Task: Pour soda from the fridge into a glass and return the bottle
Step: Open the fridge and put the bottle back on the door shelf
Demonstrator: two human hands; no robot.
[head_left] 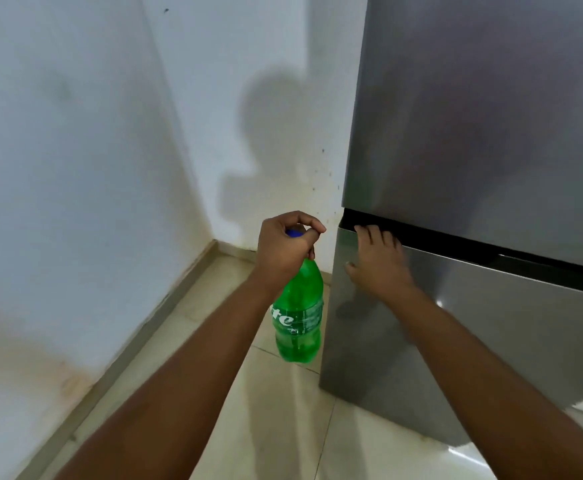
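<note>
A green soda bottle [298,317] with a blue cap hangs upright above the floor, left of the fridge. My left hand [284,245] grips it by the neck, fingers closed around the cap. The grey fridge [484,133] fills the right of the view, both doors closed. My right hand [378,263] lies flat on the lower door's upper left corner, fingertips reaching into the dark gap [456,242] between the two doors. No glass is in view.
A pale wall [75,150] runs along the left and meets a second wall in the corner behind the bottle. Beige floor tiles [283,410] lie below, with a narrow strip of floor between wall and fridge.
</note>
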